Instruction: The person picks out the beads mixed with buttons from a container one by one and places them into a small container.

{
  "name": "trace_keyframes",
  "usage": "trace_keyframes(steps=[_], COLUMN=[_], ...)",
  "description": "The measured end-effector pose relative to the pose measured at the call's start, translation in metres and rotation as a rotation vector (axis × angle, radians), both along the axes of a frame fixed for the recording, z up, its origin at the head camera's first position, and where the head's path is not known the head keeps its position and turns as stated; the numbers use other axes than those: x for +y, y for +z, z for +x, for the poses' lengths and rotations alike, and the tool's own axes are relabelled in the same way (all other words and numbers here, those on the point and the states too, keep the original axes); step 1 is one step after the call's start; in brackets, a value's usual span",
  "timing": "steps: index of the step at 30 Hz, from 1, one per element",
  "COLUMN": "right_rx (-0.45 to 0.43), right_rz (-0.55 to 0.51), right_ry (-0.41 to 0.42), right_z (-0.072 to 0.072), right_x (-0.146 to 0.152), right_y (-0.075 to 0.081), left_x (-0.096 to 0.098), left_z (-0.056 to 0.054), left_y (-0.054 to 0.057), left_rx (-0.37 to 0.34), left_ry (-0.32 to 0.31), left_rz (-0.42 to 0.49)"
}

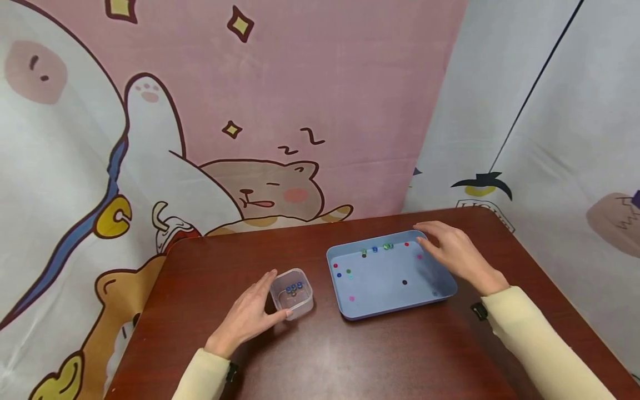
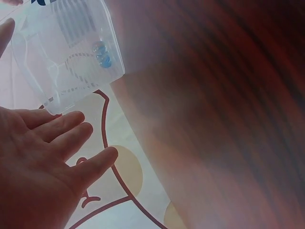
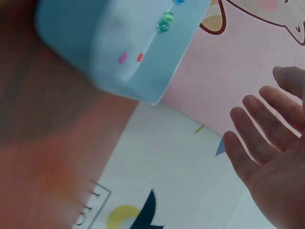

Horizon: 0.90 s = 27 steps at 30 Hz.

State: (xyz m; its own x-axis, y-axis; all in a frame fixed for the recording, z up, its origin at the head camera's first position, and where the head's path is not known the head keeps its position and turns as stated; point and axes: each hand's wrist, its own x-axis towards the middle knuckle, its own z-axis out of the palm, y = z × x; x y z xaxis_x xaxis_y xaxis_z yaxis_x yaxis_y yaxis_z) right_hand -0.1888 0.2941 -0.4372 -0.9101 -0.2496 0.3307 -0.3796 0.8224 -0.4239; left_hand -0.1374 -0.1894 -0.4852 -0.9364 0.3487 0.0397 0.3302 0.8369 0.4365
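A small clear plastic container (image 1: 308,303) stands on the table left of centre, with several blue marbles (image 1: 294,287) on its floor. My left hand (image 1: 248,311) is at its left side, fingers extended along the wall and thumb by the near edge. In the left wrist view the straight fingers (image 2: 71,138) lie beside the container (image 2: 45,81). To the right is a shallow blue tray (image 1: 380,283) with scattered small beads and green and blue marbles. My right hand (image 1: 457,255) hovers over its far right corner, fingers loosely extended and holding nothing.
Both things stand on a dark red-brown wooden table (image 1: 320,361). Behind it hangs a pink and white cartoon cloth (image 1: 350,111). Marbles (image 1: 386,246) sit along the tray's far wall; small coloured beads, such as a dark one (image 1: 404,282), lie spread over its floor.
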Motion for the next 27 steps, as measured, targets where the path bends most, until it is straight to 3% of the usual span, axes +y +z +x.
trace_keyframes(steps=[6, 12, 27], right_rx=[-0.015, -0.083, -0.129], right_rz=[0.05, 0.057, 0.103], right_ry=[0.089, 0.148, 0.277], right_z=[-0.022, -0.037, -0.06], right_x=[-0.017, -0.034, -0.069], right_y=[0.006, 0.005, -0.02], left_x=[0.001, 0.001, 0.002], left_z=[-0.001, -0.001, -0.001], left_y=[-0.002, -0.002, -0.004], left_rx=[0.002, 0.003, -0.036], left_ry=[0.004, -0.004, 0.024], left_rz=[0.011, 0.017, 0.058])
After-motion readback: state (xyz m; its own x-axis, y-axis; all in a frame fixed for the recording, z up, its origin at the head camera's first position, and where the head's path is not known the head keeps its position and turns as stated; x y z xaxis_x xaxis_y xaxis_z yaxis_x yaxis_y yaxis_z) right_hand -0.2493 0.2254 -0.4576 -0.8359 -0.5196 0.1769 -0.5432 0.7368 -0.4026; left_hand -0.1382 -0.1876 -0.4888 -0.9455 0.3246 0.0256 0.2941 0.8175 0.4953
